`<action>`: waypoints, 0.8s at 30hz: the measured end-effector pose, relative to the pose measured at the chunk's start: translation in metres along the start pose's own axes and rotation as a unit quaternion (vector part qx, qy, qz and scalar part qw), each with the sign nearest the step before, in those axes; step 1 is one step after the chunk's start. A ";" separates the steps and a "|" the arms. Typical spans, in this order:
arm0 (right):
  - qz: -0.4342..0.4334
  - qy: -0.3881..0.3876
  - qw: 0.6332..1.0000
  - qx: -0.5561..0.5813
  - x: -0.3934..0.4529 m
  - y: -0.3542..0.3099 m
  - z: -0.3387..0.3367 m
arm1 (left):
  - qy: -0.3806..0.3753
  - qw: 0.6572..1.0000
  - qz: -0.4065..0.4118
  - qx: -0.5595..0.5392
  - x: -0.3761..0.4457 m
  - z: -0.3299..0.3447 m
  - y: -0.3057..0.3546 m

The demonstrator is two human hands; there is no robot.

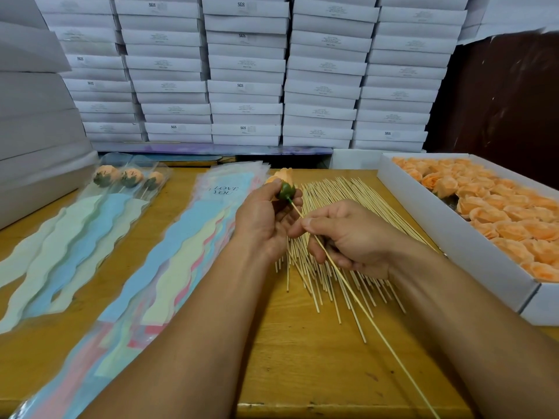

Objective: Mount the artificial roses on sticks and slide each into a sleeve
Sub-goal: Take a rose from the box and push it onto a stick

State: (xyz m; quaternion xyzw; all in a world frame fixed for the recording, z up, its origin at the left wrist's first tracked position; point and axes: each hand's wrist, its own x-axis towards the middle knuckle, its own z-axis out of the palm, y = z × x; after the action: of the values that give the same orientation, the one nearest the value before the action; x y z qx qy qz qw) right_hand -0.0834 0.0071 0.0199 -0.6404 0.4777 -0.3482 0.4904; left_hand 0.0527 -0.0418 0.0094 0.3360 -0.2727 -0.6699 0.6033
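Two hands: both are busy in the head view, the only view you have.
Left hand [266, 219]: your fingers are curled round the rose [282, 182], gripping it at the green base with the peach petals pointing away from you.
Right hand [348, 237]: thumb and forefinger pinch the stick [348, 285] close to the flower, and the other fingers are curled under it.
Stick: its tip meets the green base, and the long tail runs back toward you past the table edge (how deep it sits in the base cannot be told).
Loose sticks [332, 261]: fanned on the table [302, 358] directly beneath your hands.
Empty sleeves [187, 243]: stacked just left of your left hand, a "LOVE YOU" print on top.
Finished roses [130, 176]: three, sleeved, at the far left.
Box of roses [453, 243]: along the right.
Risk: push off-axis and the thin stick could bow or snap, or pierce the side of the base.
Risk: the free tail may snag your forearm and twist the rose loose.
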 end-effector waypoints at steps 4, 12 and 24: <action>0.003 0.016 1.000 0.000 0.001 0.001 0.001 | 0.001 1.000 0.014 0.002 0.000 0.000 -0.001; 0.014 0.021 1.000 -0.002 0.003 0.005 0.004 | 0.024 0.999 0.021 0.011 0.004 -0.002 -0.009; 0.057 -0.036 0.984 0.165 0.012 0.012 -0.019 | 0.066 0.989 0.065 0.116 0.007 0.001 -0.023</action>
State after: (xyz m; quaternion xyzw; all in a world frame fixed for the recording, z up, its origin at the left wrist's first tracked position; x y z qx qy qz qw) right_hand -0.1000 -0.0104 0.0133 -0.5346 0.4317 -0.3702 0.6252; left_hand 0.0373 -0.0460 -0.0090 0.4287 -0.3294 -0.5698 0.6189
